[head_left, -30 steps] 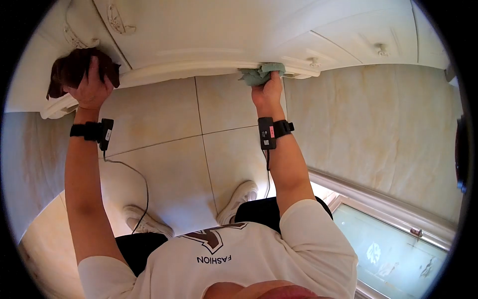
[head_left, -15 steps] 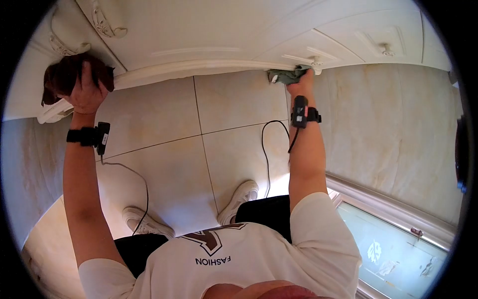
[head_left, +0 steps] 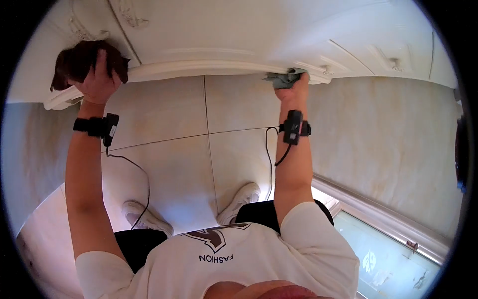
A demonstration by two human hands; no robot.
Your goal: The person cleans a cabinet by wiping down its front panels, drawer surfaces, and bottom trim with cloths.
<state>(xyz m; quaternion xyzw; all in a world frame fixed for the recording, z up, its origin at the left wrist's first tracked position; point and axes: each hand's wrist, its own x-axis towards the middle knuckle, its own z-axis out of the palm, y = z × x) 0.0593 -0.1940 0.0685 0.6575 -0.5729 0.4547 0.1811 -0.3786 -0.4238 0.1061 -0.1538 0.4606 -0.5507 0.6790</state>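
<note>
My left hand (head_left: 98, 85) is closed on a bunched dark brown cloth (head_left: 82, 62), which rests against the white cabinet (head_left: 199, 32) at the upper left, below an ornate handle (head_left: 82, 30). Farther right, my right hand (head_left: 294, 89) grips a grey-green cloth (head_left: 285, 79) at the cabinet's lower moulding (head_left: 199, 67), near a small knob (head_left: 326, 70). Both palms are largely hidden. Each wrist wears a black strap with a small cabled device.
Below the cabinet lies a tiled floor (head_left: 164, 109), with my two light shoes (head_left: 241, 199) on it. Black cables hang beside both arms. A frosted glass panel (head_left: 383, 249) in a pale frame stands at the lower right.
My right hand slid right along the moulding with the grey-green cloth, then came partly back left. My left hand kept its cloth near the handle. The view shifted slightly.
</note>
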